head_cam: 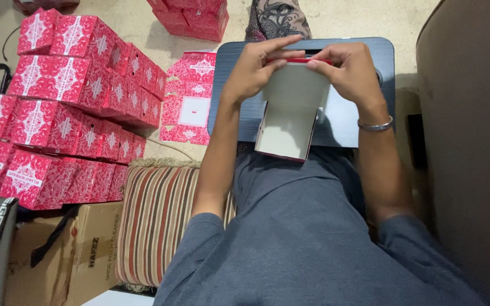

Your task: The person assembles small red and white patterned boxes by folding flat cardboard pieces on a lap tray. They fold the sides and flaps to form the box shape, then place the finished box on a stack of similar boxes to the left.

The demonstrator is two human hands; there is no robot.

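Both hands, left hand (253,71) and right hand (350,71), are pinching the half-folded carton's (290,113) far flap; finished red boxes (69,107) are piling alongside, flat blanks (191,99) waiting.

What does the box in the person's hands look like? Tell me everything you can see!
The box is a half-folded carton of what looks like thin cardboard, plain whitish inside with red along its edges. It is open and empty, with its open side facing up toward the camera. It rests on a grey lap desk, and its near end hangs over the desk's edge. The left hand and right hand both pinch its far red edge with their fingers.
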